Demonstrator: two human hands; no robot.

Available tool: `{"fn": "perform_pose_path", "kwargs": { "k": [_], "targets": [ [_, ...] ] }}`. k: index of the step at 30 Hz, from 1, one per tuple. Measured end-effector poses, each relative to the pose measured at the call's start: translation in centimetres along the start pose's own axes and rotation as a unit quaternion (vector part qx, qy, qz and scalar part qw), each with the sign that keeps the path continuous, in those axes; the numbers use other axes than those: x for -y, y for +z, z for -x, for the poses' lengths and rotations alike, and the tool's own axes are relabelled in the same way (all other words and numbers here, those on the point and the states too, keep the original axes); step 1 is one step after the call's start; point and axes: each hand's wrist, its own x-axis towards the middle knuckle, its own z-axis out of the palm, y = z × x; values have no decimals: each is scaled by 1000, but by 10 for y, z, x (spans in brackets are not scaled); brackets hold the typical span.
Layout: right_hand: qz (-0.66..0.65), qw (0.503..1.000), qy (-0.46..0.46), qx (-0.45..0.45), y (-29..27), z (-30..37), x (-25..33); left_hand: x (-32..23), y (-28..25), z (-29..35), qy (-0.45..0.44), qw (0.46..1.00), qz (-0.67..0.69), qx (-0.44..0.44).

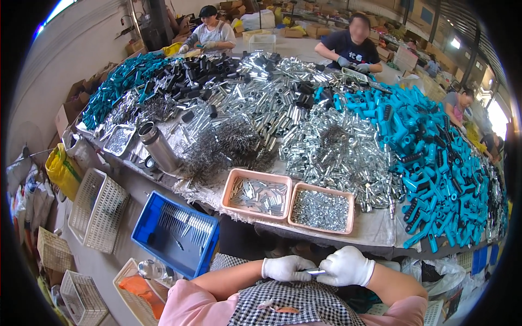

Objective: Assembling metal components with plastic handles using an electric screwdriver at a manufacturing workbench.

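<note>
White gloves cover both of my hands, which meet low in front of a black-and-white checked apron. My left hand [287, 268] and my right hand [348, 266] are closed on a small silvery metal piece [315, 272] between them. Its exact kind is mostly hidden by the fingers. Just beyond, on the table edge, a pink tray [254, 213] holds short metal pins. A second pink tray [321, 229] beside it contains many tiny metal parts. To the left, a blue bin [163, 251] has slender metal pieces lined up in a row.
Springs [228, 144], metal tubes [277, 111] and teal handles [429, 157] heap across the table. A steel cylinder [159, 146] stands at its left edge. White baskets [98, 209] sit on the lower left. Across the table, a person [356, 51] and another person [212, 32] handle parts.
</note>
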Motion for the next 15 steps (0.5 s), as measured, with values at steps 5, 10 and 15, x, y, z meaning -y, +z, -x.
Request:
{"fn": "perform_pose_path", "kwargs": {
  "k": [5, 10, 15],
  "targets": [
    [1, 1000, -8, -15, 5, 2, 0, 2, 3, -1, -14, 1000, -19, -3],
    [-5, 999, 19, -35, 8, 0, -4, -6, 6, -5, -34, 997, -53, -53],
    [-12, 998, 46, -33, 6, 1, -3, -3, 5, -8, -46, 993, -87, -59]
  ]
}}
